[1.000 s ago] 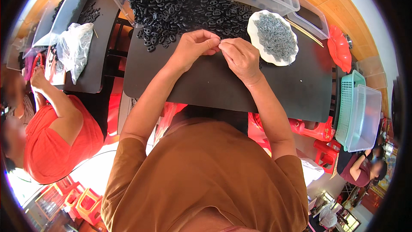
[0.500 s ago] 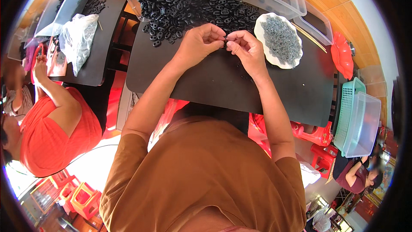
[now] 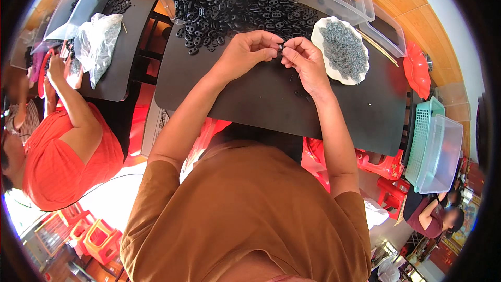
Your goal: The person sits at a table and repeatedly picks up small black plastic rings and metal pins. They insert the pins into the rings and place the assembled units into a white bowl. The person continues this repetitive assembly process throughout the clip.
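In the upper centre of the frame, your left hand (image 3: 242,56) and right hand (image 3: 310,66) meet above the table (image 3: 235,96), fingertips of both pinching a small dark piece (image 3: 281,46), partly hidden. A heap (image 3: 229,5) of black pieces lies at top centre; a white plate (image 3: 317,38) of grey bits (image 3: 344,49) sits upper right, near your right hand.

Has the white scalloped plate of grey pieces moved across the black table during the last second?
No. The plate keeps its place against the thin yellow sticks on the black table; both merely shifted in view with the camera.
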`<action>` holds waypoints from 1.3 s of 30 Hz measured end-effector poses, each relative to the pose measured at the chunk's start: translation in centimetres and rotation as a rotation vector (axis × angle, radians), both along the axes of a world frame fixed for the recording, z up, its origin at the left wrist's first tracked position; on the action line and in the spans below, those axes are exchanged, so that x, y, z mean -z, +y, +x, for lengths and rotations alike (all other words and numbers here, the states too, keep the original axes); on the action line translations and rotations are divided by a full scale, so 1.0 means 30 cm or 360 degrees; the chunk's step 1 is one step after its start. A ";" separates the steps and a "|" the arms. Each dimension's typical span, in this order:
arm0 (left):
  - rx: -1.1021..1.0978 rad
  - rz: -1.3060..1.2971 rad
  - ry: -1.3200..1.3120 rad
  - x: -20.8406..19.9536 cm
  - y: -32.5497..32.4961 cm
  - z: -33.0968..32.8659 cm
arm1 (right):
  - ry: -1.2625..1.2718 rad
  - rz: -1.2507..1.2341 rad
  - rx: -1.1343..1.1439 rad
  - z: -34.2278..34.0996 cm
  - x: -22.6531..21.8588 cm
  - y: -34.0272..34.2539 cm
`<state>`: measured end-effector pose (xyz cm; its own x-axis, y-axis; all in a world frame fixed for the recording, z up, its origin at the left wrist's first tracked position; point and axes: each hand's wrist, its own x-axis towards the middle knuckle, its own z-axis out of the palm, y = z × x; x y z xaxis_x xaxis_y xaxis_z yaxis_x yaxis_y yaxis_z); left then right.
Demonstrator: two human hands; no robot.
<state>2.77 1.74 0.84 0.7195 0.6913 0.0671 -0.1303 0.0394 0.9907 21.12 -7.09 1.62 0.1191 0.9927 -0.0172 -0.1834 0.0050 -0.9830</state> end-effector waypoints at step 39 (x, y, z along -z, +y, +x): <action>-0.0313 0.1206 0.0639 -0.087 0.060 -0.188 | 0.0016 0.0207 -0.0003 -0.004 -0.003 0.003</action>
<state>-2.88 3.53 3.44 0.6597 0.6772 0.3258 0.2981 -0.6338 0.7137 20.99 -7.00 1.69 0.1176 0.9869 0.1104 -0.1933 0.1318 -0.9722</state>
